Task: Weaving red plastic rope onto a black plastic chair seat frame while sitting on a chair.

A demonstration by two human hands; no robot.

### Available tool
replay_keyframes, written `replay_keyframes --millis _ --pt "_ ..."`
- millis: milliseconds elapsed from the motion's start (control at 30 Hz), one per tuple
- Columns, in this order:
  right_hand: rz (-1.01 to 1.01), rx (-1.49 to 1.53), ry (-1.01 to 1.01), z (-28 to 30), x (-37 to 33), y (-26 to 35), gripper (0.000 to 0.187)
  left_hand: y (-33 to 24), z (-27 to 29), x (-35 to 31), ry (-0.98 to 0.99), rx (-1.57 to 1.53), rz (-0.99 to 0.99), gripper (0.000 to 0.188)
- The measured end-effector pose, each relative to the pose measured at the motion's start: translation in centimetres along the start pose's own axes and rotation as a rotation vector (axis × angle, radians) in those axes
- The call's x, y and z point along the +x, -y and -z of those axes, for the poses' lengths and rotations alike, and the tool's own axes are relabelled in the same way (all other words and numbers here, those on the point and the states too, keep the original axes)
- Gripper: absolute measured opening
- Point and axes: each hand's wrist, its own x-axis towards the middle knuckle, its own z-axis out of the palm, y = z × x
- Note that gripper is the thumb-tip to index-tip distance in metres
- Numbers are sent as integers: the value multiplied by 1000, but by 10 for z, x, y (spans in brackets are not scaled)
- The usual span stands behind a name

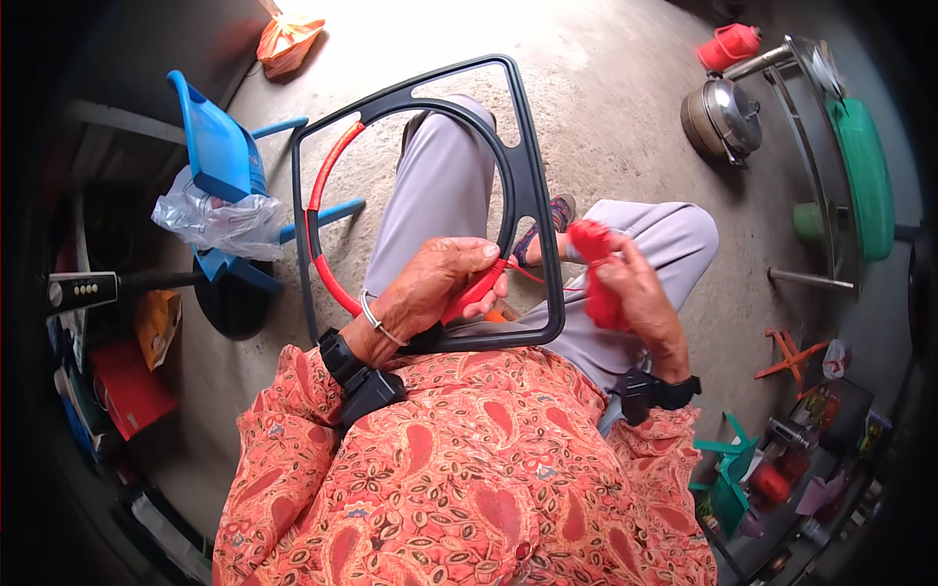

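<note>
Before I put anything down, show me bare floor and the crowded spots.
Bare floor lies between the black frame and metal pot. Crowded: lower right around the green stool, and left around the blue chair.

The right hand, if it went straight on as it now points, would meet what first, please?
Past the red yarn it holds, the right hand would probably first meet the right side bar of the black frame, though depth is unclear.
</note>
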Motion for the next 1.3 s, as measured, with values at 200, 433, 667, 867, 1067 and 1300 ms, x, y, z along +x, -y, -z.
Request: replay_keyframes --millis 200,433,667,867,1067,1300 --pt "55 273 78 -38 12 -23 27 7 3 3 -15 -5 -51 25" --pt "27 605 219 -50 4 -52 28 3 -1 4 -39 144 -80 23" --pt "-19 733 228 -55 12 -50 35 7 -3 9 -47 129 -104 23" --pt "47 626 173 -69 6 -26 33 10 -1 9 -53 124 -80 22" --pt "-29 712 383 -63 3 -38 41 10 -2 9 -22 174 -42 21" --pt "116 601 313 -67 7 -26 67 14 0 12 -39 151 -89 21"
